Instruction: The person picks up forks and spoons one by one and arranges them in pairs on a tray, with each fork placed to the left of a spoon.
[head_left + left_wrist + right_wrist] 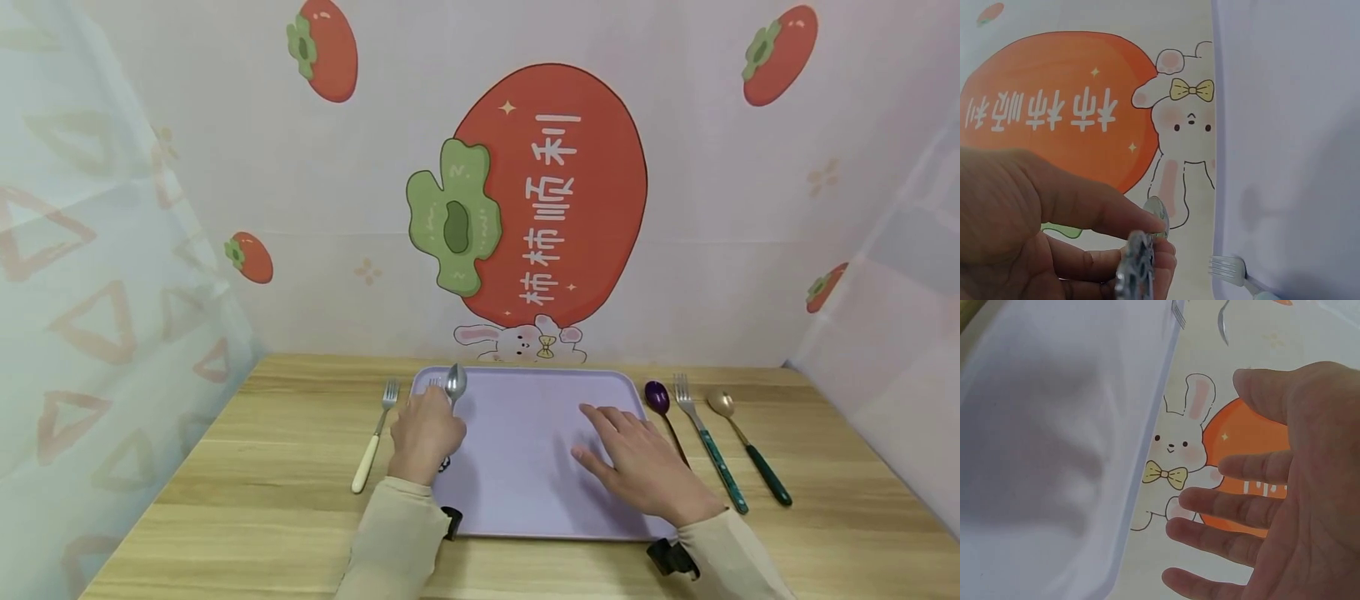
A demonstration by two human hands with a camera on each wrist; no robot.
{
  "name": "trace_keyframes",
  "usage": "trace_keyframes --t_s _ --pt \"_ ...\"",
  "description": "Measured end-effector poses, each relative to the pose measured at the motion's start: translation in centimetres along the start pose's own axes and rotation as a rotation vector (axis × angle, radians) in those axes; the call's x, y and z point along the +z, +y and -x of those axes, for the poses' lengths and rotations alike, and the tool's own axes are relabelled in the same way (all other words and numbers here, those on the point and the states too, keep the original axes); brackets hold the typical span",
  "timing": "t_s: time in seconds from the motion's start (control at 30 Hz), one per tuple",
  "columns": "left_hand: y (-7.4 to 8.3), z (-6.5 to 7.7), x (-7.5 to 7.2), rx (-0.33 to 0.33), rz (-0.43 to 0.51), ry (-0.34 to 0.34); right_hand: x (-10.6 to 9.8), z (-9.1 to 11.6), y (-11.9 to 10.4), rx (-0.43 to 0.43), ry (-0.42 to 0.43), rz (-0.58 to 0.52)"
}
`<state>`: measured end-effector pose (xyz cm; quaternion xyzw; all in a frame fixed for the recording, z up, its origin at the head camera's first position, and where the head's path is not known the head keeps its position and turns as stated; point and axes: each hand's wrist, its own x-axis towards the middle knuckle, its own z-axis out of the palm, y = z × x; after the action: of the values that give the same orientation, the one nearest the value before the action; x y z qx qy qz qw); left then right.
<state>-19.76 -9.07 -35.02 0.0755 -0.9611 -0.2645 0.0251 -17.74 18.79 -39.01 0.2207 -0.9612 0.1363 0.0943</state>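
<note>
My left hand (427,429) pinches a silver spoon (456,382) between thumb and fingers, above the left side of a lilac tray (525,500). The end of the spoon's handle shows a black-and-white pattern below the hand. In the left wrist view, the spoon (1137,269) is seen nearly end-on. Partly hidden by that hand, a fork (1229,269) lies at the tray's left side. Over the tray's right half hovers my right hand (641,467), fingers spread and holding nothing. Its palm (1319,487) faces the camera in the right wrist view.
Left of the tray lies a fork with a cream handle (366,462). To the right are a purple spoon (657,398), a fork with a green handle (722,468) and a spoon with a dark green handle (767,475). A printed cloth wall (712,292) stands behind the wooden table (262,492).
</note>
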Motion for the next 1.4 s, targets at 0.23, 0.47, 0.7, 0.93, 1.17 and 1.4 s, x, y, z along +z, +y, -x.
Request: trace_keyframes --t_s 0.23,0.47,0.7,0.93,1.17,1.4 --pt "-0.3 -0.4 0.8 -0.014 -0.023 0.001 0.0 -0.1 0.0 -0.003 0.0 0.012" --pt "-0.4 -0.5 1.7 -0.015 -0.053 -0.043 -0.1 -0.1 -0.1 -0.001 -0.009 0.006" --pt "-0.4 -0.7 2.6 -0.04 -0.051 -0.053 -0.2 -0.2 -0.1 -0.009 0.006 0.01" --pt "-0.7 -0.8 3.2 -0.039 -0.047 -0.06 -0.3 -0.1 -0.2 0.006 -0.01 0.006" --pt "-0.9 -0.9 3.5 -0.045 -0.049 -0.075 -0.3 0.0 -0.2 0.009 -0.006 -0.001" --pt "-0.8 -0.9 3.5 -0.048 -0.035 -0.082 -0.2 0.1 -0.1 0.006 -0.017 -0.001"
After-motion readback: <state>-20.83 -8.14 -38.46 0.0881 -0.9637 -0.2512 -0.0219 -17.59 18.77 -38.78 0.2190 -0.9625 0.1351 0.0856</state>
